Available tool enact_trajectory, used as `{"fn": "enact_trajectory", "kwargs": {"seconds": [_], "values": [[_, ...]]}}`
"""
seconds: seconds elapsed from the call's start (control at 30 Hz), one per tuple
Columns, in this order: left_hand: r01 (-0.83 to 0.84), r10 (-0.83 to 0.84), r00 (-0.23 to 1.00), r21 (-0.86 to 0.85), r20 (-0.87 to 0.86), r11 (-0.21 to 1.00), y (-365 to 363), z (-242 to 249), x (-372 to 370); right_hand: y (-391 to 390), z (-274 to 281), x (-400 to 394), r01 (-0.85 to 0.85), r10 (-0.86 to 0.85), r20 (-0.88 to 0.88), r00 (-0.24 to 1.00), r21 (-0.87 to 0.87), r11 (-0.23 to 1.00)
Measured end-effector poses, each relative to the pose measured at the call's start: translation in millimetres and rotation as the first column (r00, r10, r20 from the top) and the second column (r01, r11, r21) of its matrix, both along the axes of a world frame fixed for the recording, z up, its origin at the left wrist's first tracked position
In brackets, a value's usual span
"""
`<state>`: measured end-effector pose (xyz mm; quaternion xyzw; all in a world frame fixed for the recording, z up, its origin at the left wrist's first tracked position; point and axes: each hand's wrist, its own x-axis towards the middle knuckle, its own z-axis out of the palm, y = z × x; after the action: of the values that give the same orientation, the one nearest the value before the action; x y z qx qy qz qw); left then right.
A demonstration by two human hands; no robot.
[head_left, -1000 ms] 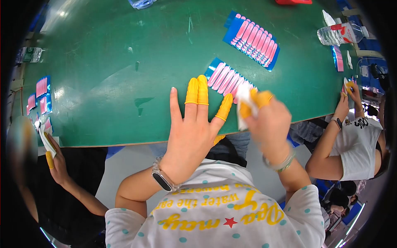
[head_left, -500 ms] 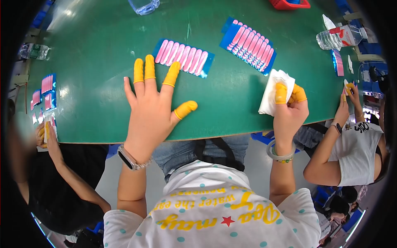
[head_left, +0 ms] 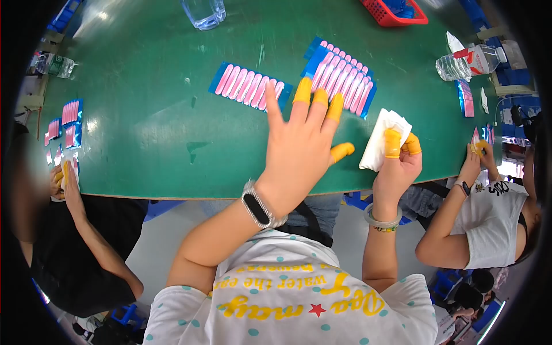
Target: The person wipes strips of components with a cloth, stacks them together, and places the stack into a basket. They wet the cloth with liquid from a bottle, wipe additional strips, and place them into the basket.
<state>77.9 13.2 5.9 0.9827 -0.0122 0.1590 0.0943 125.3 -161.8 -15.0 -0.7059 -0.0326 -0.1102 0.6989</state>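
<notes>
4 yellow finger cots cap the thumb and 3 fingers of the left hand, which is spread wide, palm down, angled far and to the right, its little finger uncovered. The right hand is at the near right of the green tabletop, its yellow-tipped fingers pinching a folded white cloth. Just under the left fingertips, far and to the left of the right hand, lies a stack of blue sheets; whether the fingers press on it, I cannot tell. 1 more blue sheet lies to the left of the stack, the little finger overlapping its right end. Both carry rows of glossy pink strips with rounded ends, set side by side, and the stack is offset in layers. The cloth looks soft and creased, the tabletop smooth and scuffed. At the far right sits a red basket with perforated walls.
</notes>
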Motion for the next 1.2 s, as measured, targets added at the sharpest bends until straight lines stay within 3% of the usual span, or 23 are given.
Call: {"fn": "enact_trajectory", "kwargs": {"seconds": [0.17, 0.23, 0.3, 0.37, 0.43, 0.47, 0.5, 0.57, 0.6, 0.63, 0.7, 0.77, 0.8, 0.9, 1.03, 1.1, 1.2], "values": [[0.042, -0.045, 0.993, -0.029, -0.109, 0.999, 6.6, 4.0, -59.8, -2.4, -0.8, 2.2, -0.036, 0.036, -0.002, 0.999, 0.007, 0.999], [0.051, -0.074, 0.983, -0.134, -0.169, 0.990, 8.8, 5.9, -77.6, 4.0, 9.0, 3.8, -0.078, 0.079, -0.017, 0.997, 0.027, 0.997], [0.032, -0.060, 0.982, -0.154, -0.181, 0.988, 12.1, 3.1, -84.1, 12.1, 30.7, 3.8, -0.350, 0.345, -0.119, 0.931, -0.030, 0.936], [0.066, -0.087, 0.980, -0.121, -0.180, 0.990, 14.3, -0.4, -85.0, 28.8, 44.4, 5.5, -0.386, 0.380, -0.095, 0.920, -0.057, 0.921], [0.079, -0.101, 0.978, -0.121, -0.182, 0.989, 14.5, -1.0, -82.5, 39.4, 47.9, 20.8, -0.490, 0.571, -0.008, 0.821, -0.524, 0.697], [0.095, -0.109, 0.980, -0.092, -0.165, 0.991, 14.0, -5.2, -81.2, 49.1, 45.4, 27.8, -0.415, 0.576, 0.063, 0.815, -0.630, 0.656], [0.108, -0.117, 0.982, -0.064, -0.147, 0.992, 13.6, -8.2, -79.9, 54.9, 42.9, 24.4, -0.404, 0.570, 0.071, 0.819, -0.633, 0.660], [0.095, -0.106, 0.987, -0.094, -0.121, 0.991, 13.9, -10.7, -78.6, 68.2, 37.1, 17.9, -0.201, 0.547, 0.068, 0.834, -0.886, 0.418], [0.100, -0.104, 0.987, -0.039, -0.122, 0.994, 14.7, -13.8, -79.8, 72.2, 34.5, 6.5, -0.213, 0.567, 0.072, 0.821, -0.882, 0.421], [0.105, -0.102, 0.987, 0.015, -0.127, 0.994, 14.6, -17.7, -81.4, 75.3, 37.1, -6.6, -0.223, 0.625, 0.032, 0.780, -0.919, 0.326], [0.089, -0.088, 0.992, 0.008, -0.090, 0.996, 13.6, -22.0, -82.8, 80.7, 38.9, -15.6, -0.203, 0.615, 0.012, 0.789, -0.938, 0.280], [0.129, -0.126, 0.986, 0.017, -0.106, 0.992, 16.9, -18.3, -82.4, 74.8, 28.7, 12.4, -0.205, 0.537, 0.086, 0.839, -0.865, 0.458], [0.139, -0.130, 0.980, 0.053, -0.150, 0.989, 16.9, -18.3, -83.4, 75.7, 26.4, 23.8, -0.146, 0.470, 0.093, 0.878, -0.882, 0.448], [0.126, -0.120, 0.967, 0.013, -0.226, 0.992, 14.3, -11.9, -83.2, 80.9, 34.3, 19.4, -0.077, 0.489, 0.127, 0.863, -0.924, 0.376], [0.105, -0.103, 0.977, 0.004, -0.189, 0.994, 14.9, -13.1, -83.1, 82.2, 30.6, 20.1, -0.089, 0.457, 0.122, 0.881, -0.906, 0.414], [0.106, -0.103, 0.978, 0.006, -0.182, 0.994, 15.9, -13.8, -83.2, 84.9, 30.5, 3.3, -0.081, 0.448, 0.098, 0.889, -0.928, 0.364], [0.080, -0.087, 0.993, -0.084, -0.085, 0.993, 13.3, -17.0, -82.1, 88.0, 26.1, -10.4, -0.097, 0.561, 0.169, 0.810, -0.906, 0.413]]}}
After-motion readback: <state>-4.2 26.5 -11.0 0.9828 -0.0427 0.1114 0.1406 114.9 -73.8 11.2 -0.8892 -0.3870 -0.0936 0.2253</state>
